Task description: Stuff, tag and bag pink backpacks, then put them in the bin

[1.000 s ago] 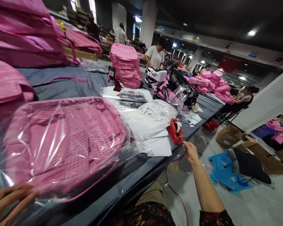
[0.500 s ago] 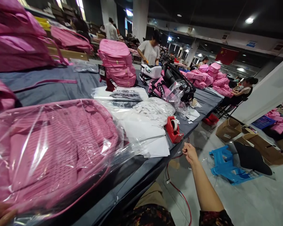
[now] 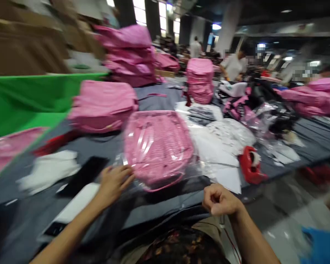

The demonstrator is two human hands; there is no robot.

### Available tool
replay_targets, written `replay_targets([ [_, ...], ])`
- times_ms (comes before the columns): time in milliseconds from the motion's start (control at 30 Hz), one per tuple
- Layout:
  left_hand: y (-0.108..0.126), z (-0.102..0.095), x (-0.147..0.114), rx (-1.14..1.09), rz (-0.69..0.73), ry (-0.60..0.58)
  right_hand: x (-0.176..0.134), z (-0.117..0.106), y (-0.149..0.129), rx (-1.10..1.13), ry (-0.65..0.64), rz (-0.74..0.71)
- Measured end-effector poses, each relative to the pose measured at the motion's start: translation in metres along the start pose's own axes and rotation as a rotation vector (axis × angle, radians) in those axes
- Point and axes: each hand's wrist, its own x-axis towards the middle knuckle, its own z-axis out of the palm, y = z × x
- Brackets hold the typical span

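Note:
A pink backpack (image 3: 158, 146) in a clear plastic bag lies on the dark cloth-covered table in front of me. At its near left edge is my left hand (image 3: 115, 185), open, fingers stretched out against or just over the plastic. My right hand (image 3: 221, 200) is closed in a pinch above the table's front edge, apart from the backpack; what its fingertips hold, if anything, cannot be made out. A red tape dispenser (image 3: 251, 167) with a white roll stands to the right of it. White paper sheets (image 3: 222, 165) lie between backpack and dispenser.
Another pink backpack (image 3: 104, 104) lies behind to the left, with a stack of pink bags (image 3: 129, 55) beyond. A white cloth (image 3: 53, 168) and a dark flat object (image 3: 84, 176) lie at left. A green-lined bin (image 3: 38, 99) borders the table. A co-worker (image 3: 233, 66) stands across.
My view has swung left, bringing the bin and my whole left hand into sight. My right hand has moved from beside the tape dispenser toward my body, still pinched. The bagged backpack now shows whole.

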Motion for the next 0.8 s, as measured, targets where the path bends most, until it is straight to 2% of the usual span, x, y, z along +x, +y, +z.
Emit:
replay_targets([
  [67,-0.001,-0.001,-0.004,-0.043,-0.045,-0.076,0.051,0.015,-0.027,-0.342,-0.371,0.003],
  [133,0.001,0.0,-0.002,-0.076,-0.073,-0.091,0.104,0.031,-0.044,-0.761,-0.619,-0.034],
  [233,0.007,0.001,0.003,-0.084,-0.081,-0.061,0.173,0.048,-0.05,-1.348,-0.753,-0.032],
  [300,0.011,0.001,0.003,-0.077,-0.076,-0.044,0.209,0.047,-0.046,-1.548,-0.796,0.038],
  [367,0.012,0.0,0.002,-0.084,-0.062,-0.04,0.235,0.04,-0.042,-1.621,-0.812,0.108],
  [467,0.01,0.001,0.001,-0.111,-0.043,-0.037,0.258,0.026,-0.04,-1.67,-0.8,0.22],
  [667,0.005,0.005,0.0,-0.134,0.005,0.009,0.273,0.015,-0.035,-1.663,-0.759,0.302],
  [800,0.005,0.006,-0.002,-0.131,0.002,0.011,0.282,0.005,-0.024,-1.578,-0.755,0.342],
])
